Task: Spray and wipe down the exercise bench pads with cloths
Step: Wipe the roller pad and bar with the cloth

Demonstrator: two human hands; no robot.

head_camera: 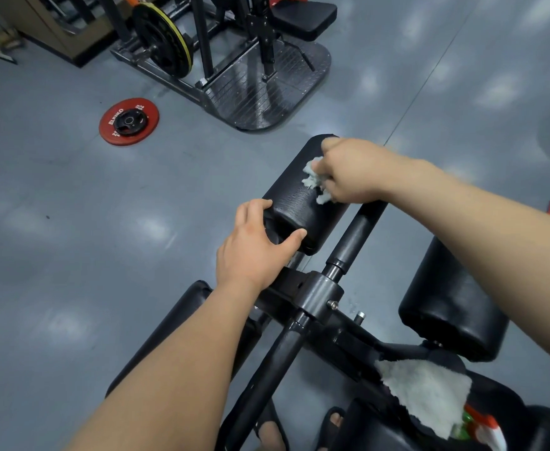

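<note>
A black roller pad point(295, 203) sticks out from the bench frame at the middle of the head view. My right hand point(353, 172) grips a crumpled pale cloth point(314, 182) and presses it on the top of this pad. My left hand point(254, 242) holds the pad's near end, thumb and fingers curled round its edge. A second pale cloth point(426, 393) lies on the bench at the lower right, partly over a spray bottle point(485, 429) with a red and white head. Two more black pads sit lower: one at the right point(452, 304), one at the left point(176, 323) under my forearm.
The black metal frame tube point(351, 245) runs between the pads. A red weight plate point(129, 121) lies on the grey floor at the left. A machine with a treaded footplate point(260, 89) and a loaded plate stands behind. My sandalled feet point(299, 428) show below the frame.
</note>
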